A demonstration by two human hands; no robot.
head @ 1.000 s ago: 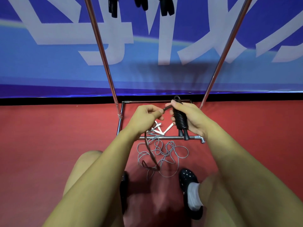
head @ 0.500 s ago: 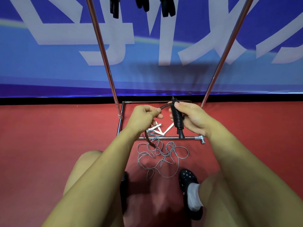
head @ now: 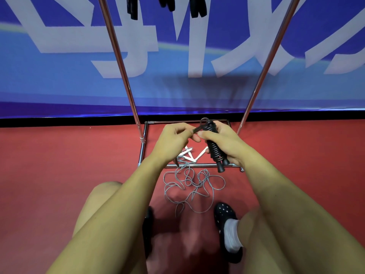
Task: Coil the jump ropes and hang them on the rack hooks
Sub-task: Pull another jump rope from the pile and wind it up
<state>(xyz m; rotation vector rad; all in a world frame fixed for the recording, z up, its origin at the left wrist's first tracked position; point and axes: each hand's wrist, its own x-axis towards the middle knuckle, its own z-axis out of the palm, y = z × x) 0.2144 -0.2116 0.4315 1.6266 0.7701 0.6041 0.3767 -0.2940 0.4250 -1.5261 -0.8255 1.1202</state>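
My right hand [head: 227, 143] grips a black jump rope [head: 215, 153], its cord wound tightly around the two handles held together, handle ends pointing down. My left hand [head: 173, 139] pinches the free end of the black cord just left of the bundle. Below them, a thin grey jump rope [head: 194, 183] lies loose and tangled on the red floor, its white handles [head: 189, 155] partly hidden behind my hands. The chrome rack [head: 122, 72] rises in front of me, with dark ropes [head: 164, 4] hanging from its top.
The rack's base frame [head: 142, 151] rests on the red floor against a blue banner wall [head: 59, 76]. My knees and black shoes [head: 225, 216] are at the bottom of the view, close to the grey rope.
The dangling black cord has been wound up onto the handles; none hangs below my left hand now. My hands have come closer together.
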